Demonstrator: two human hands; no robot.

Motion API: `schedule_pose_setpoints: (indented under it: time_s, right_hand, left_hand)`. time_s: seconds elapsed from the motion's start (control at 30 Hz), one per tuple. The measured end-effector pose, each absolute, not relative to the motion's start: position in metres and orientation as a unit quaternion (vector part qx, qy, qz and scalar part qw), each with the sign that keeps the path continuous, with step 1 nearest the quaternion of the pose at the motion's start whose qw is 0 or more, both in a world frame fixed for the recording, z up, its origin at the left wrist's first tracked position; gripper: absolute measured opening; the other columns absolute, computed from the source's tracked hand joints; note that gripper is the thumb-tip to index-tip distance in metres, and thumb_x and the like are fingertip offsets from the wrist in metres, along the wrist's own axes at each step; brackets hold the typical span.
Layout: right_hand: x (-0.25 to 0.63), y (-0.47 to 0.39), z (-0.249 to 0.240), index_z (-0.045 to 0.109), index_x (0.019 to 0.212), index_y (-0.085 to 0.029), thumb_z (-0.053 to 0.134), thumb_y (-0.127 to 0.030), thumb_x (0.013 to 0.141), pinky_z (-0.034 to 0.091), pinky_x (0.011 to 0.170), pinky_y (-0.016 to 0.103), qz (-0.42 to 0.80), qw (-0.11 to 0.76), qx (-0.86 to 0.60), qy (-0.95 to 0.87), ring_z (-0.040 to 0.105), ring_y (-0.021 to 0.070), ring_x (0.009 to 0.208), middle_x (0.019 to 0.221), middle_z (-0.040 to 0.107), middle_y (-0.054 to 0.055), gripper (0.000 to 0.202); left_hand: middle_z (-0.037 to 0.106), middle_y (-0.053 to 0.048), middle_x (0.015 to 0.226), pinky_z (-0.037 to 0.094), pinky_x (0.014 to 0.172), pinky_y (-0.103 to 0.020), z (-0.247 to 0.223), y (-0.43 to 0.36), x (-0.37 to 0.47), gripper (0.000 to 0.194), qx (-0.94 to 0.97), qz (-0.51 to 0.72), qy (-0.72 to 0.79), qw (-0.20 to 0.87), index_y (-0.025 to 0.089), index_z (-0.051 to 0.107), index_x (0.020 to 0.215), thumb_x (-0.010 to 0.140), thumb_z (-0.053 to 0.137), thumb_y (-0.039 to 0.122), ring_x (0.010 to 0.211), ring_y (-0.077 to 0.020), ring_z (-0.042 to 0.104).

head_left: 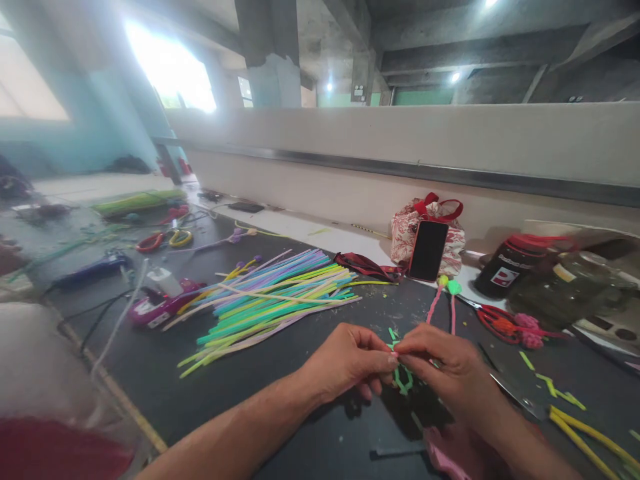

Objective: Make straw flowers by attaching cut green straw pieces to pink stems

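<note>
My left hand [353, 363] and my right hand [445, 363] meet over the dark table, both closed in a pinch. Between the fingertips shows a small pink piece [395, 355], mostly covered by the fingers. Short bent green pipe cleaner pieces [404, 383] appear just above and below the fingertips; whether they are held or lie on the table I cannot tell. Left of the hands spreads a loose pile of pastel pipe cleaners [280, 300]. Two pink stems with a yellow and a green tip [453, 288] lie beyond my right hand.
Red-handled scissors [500, 325] and a pink fuzzy flower [530, 331] lie right, with yellow-handled scissors [575, 430] nearer. A phone [429, 250] leans on a patterned bag [403, 233], near a black bottle [510, 267]. A magenta glue gun [163, 307] lies left. Someone sits at the left edge.
</note>
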State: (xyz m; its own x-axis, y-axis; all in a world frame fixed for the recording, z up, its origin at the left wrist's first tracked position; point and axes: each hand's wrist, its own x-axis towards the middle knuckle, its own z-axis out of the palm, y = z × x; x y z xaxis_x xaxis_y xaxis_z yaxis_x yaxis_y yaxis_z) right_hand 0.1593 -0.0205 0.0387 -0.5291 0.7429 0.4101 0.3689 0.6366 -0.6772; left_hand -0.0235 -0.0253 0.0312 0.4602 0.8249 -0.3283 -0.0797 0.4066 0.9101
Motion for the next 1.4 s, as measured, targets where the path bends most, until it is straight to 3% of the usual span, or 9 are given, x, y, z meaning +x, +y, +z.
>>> schedule_pose_setpoints:
  time_s: [0.33, 0.7, 0.9, 1.17, 1.4]
  right_hand:
    - [0.16, -0.022, 0.036, 0.063, 0.088, -0.021, 0.051, -0.011, 0.084, 0.042, 0.064, 0.02, 0.22, 0.312, -0.313, -0.869, 0.057, 0.0108, 0.073, 0.078, 0.061, 0.001, 0.016]
    - [0.15, -0.031, 0.037, 0.062, 0.072, -0.019, 0.054, -0.021, 0.081, 0.037, 0.055, 0.022, 0.157, 0.31, -0.453, -0.821, 0.055, 0.0115, 0.059, 0.064, 0.057, -0.001, 0.012]
    - [0.146, -0.037, 0.023, 0.059, 0.066, -0.017, 0.047, -0.019, 0.082, 0.033, 0.05, 0.026, 0.037, 0.309, -0.458, -0.833, 0.053, 0.0141, 0.053, 0.061, 0.054, 0.001, 0.02]
    - [0.152, -0.03, 0.044, 0.066, 0.086, -0.022, 0.054, -0.022, 0.082, 0.041, 0.06, 0.022, 0.298, 0.329, -0.403, -0.8, 0.057, 0.0121, 0.067, 0.072, 0.062, -0.001, 0.013]
    - [0.154, -0.022, 0.036, 0.068, 0.086, -0.023, 0.057, -0.028, 0.081, 0.041, 0.062, 0.023, 0.386, 0.355, -0.38, -0.762, 0.055, 0.0132, 0.071, 0.075, 0.061, 0.001, 0.013]
  left_hand:
    - [0.06, 0.0, 0.053, 0.037, 0.035, -0.014, 0.026, -0.022, -0.024, 0.018, 0.416, 0.3, 0.41, 0.754, 0.011, 0.059, 0.066, 0.062, 0.067, 0.027, 0.038, -0.0055, 0.05]
    - [0.06, 0.001, 0.055, 0.038, 0.036, -0.015, 0.022, -0.023, -0.018, 0.02, 0.429, 0.339, 0.442, 0.711, 0.012, 0.057, 0.069, 0.062, 0.067, 0.028, 0.04, -0.0058, 0.05]
    - [0.058, 0.001, 0.054, 0.036, 0.037, -0.015, 0.018, -0.025, -0.012, 0.025, 0.438, 0.374, 0.445, 0.686, 0.011, 0.059, 0.068, 0.063, 0.067, 0.034, 0.04, -0.0052, 0.048]
    - [0.058, 0.001, 0.051, 0.032, 0.034, -0.012, 0.029, -0.021, -0.024, 0.021, 0.398, 0.348, 0.391, 0.753, 0.01, 0.06, 0.068, 0.065, 0.067, 0.03, 0.038, -0.0031, 0.047]
    - [0.058, 0.001, 0.05, 0.031, 0.031, -0.011, 0.026, -0.024, -0.023, 0.024, 0.387, 0.321, 0.363, 0.784, 0.01, 0.058, 0.063, 0.067, 0.065, 0.032, 0.035, -0.0032, 0.047]
